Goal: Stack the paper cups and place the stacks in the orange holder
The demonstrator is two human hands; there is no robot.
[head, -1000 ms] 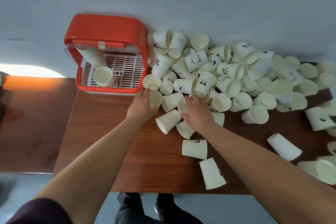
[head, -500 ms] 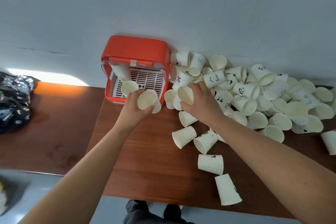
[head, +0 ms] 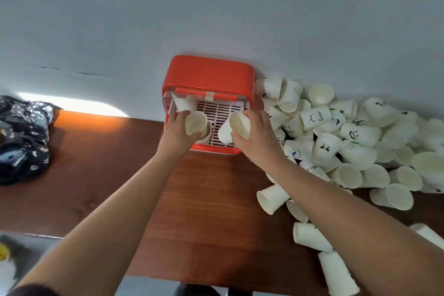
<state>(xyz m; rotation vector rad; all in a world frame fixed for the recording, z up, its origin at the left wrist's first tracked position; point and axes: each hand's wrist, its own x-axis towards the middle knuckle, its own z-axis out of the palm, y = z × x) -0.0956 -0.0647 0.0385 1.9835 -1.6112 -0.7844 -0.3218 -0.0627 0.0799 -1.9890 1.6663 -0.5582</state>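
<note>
The orange holder (head: 208,72) stands against the wall with its slatted white floor facing me. A stack of cups (head: 183,103) leans in its back left corner. My left hand (head: 176,131) grips a white paper cup (head: 195,123) over the holder's front left, above another cup (head: 205,134) standing inside. My right hand (head: 255,136) grips a second paper cup (head: 234,127) over the holder's front right, its mouth facing me. A large pile of loose paper cups (head: 348,137) lies to the right of the holder.
The brown wooden table (head: 204,211) carries scattered cups (head: 310,235) near its right front edge. A dark patterned bag (head: 21,137) lies on the lower surface at far left. The grey wall is directly behind the holder.
Both hands have carried their cups from the pile's edge to above the holder. The camera view has shifted, so the holder now sits nearer the middle.
</note>
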